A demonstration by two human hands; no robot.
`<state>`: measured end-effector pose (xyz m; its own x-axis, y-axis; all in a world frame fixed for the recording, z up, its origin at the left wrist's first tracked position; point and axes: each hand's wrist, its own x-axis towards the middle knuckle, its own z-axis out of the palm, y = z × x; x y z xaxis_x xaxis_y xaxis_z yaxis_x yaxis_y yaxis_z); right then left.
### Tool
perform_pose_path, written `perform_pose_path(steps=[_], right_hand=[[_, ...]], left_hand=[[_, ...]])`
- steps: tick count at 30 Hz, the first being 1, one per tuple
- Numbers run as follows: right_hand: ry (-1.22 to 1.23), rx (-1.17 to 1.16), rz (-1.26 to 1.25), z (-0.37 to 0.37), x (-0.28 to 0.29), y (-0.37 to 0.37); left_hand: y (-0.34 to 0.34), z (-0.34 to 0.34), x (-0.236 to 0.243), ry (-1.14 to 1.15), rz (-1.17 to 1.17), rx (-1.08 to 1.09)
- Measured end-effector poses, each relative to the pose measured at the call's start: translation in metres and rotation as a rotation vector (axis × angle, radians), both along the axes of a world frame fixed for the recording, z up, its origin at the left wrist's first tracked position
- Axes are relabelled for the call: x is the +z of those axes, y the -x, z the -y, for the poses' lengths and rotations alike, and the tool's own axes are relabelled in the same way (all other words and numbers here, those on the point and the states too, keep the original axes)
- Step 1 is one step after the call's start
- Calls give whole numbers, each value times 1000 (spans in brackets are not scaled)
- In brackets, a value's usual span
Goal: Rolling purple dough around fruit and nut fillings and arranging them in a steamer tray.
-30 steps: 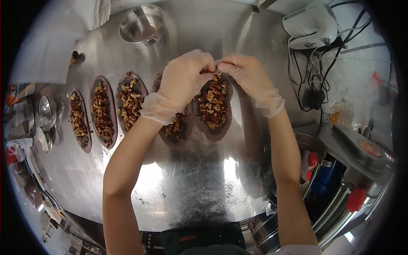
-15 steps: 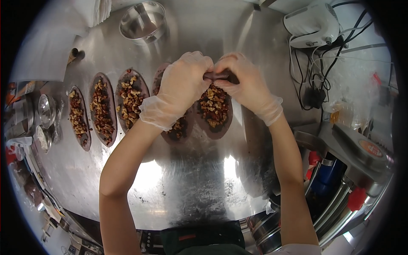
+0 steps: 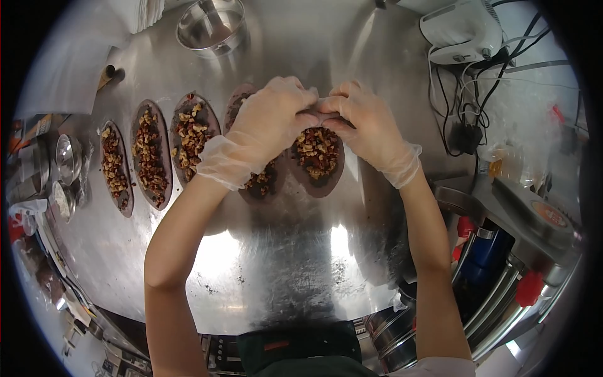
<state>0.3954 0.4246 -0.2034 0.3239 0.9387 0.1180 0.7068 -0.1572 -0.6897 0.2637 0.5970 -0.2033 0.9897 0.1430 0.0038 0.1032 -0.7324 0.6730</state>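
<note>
Both my hands wear clear plastic gloves and meet at the far end of the rightmost purple dough oval. My left hand pinches the folded dough edge from the left. From the right, the fingers of my right hand press on the same fold. Chopped walnuts and dark red dried fruit cover the near part of this oval, over a dark layer. My left hand and wrist partly hide another topped dough oval. Further left lie three more topped ovals, the nearest of them a wide dough piece.
The ovals lie on a steel table. A metal bowl with a utensil stands at the back. A white appliance and tangled black cables occupy the back right. Steel machinery with red knobs borders the right side.
My fingers have shifted slightly, with the thumbs now closer over the dough fold. The whole view has moved a little, so the table's things appear slightly higher.
</note>
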Motion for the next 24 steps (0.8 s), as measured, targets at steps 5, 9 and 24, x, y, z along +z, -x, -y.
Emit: perform_pose_path(steps=[5, 9, 24], right_hand=[[-42, -353, -331, 25, -4, -7], [85, -413, -367, 30, -8, 3], [180, -87, -268, 18, 5, -5]], left_hand=[[2, 7, -4, 104, -4, 20], [1, 8, -1, 99, 18, 12], [5, 22, -3, 40, 140, 12]])
